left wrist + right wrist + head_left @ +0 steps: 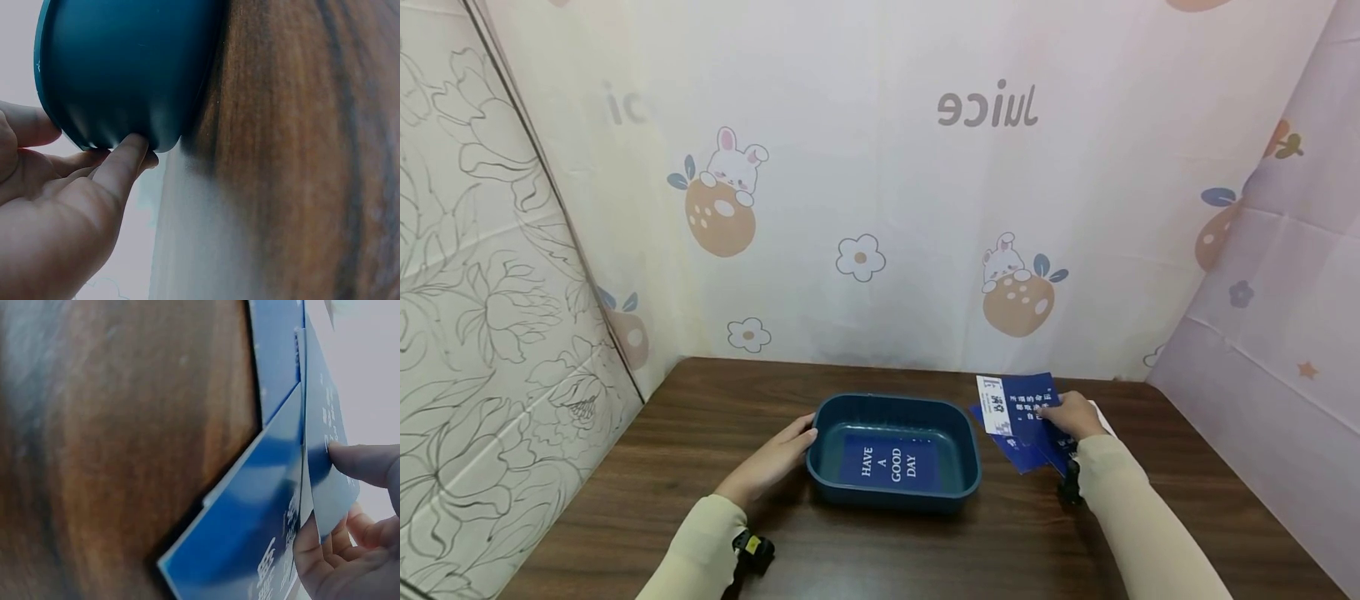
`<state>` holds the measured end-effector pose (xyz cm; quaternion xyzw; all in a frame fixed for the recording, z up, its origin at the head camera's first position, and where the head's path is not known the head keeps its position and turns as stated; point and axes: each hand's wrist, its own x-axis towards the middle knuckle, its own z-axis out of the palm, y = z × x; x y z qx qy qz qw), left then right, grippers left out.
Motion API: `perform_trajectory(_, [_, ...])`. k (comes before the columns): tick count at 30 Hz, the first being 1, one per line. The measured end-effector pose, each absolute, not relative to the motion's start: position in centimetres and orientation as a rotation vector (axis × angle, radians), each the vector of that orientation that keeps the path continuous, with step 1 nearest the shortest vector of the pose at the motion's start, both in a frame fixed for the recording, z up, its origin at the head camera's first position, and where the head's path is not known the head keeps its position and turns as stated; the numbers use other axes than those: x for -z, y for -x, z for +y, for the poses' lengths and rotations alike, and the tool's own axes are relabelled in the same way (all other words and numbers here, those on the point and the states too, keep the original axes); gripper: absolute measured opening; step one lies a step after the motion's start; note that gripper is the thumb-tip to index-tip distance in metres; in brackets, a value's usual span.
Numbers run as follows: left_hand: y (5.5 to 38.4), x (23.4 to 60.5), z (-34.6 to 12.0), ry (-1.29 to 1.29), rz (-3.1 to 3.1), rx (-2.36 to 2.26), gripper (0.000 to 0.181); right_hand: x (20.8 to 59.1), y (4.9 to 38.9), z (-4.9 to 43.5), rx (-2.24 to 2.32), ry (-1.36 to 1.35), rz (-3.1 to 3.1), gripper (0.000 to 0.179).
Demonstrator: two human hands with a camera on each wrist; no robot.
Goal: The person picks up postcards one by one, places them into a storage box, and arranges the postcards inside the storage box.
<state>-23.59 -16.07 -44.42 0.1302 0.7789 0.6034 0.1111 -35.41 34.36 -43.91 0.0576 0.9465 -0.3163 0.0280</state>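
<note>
A dark teal rectangular plastic basin [887, 500] with rounded corners stands on the table, and a blue card [853, 460] reading "HAVE A GOOD DAY" lies flat inside it. My left hand [769, 463] grips the basin's left end, thumb at the rim and fingers against the outer wall, as the left wrist view shows. Right of the basin, my right hand [1077, 416] pinches a blue card [320, 412] with white characters between thumb and fingers. That card is tilted up from other blue cards [234, 506] spread below it, which overlap on the table.
The brown wood-grain table [850, 558] ends at a patterned curtain [865, 317] behind it. Further curtains close off the left and right sides. A white and blue card part [992, 404] shows at the left of the pile.
</note>
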Motion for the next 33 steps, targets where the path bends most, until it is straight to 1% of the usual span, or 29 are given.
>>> perform_trajectory(7, [23.6,44.6,-16.0,-0.37,2.298,-1.78,0.052,43.6,35.3,34.2,1.041,-0.192,2.879,0.05])
perform_trajectory(12, [23.7,44.7,-16.1,-0.365,2.295,-1.784,0.052,43.4,35.4,33.9,1.132,-0.188,2.884,0.045])
perform_trajectory(17, [23.8,44.8,-16.1,-0.364,2.298,-1.779,0.052,42.8,35.4,33.3,1.209,-0.226,2.889,0.053])
perform_trajectory(22, [23.8,44.8,-16.1,-0.366,2.301,-1.775,0.052,42.4,35.4,33.1,1.195,-0.242,2.933,0.059])
perform_trajectory(33, [23.7,44.6,-16.1,-0.369,2.297,-1.776,0.052,42.0,34.9,32.4,1.253,-0.21,2.992,0.056])
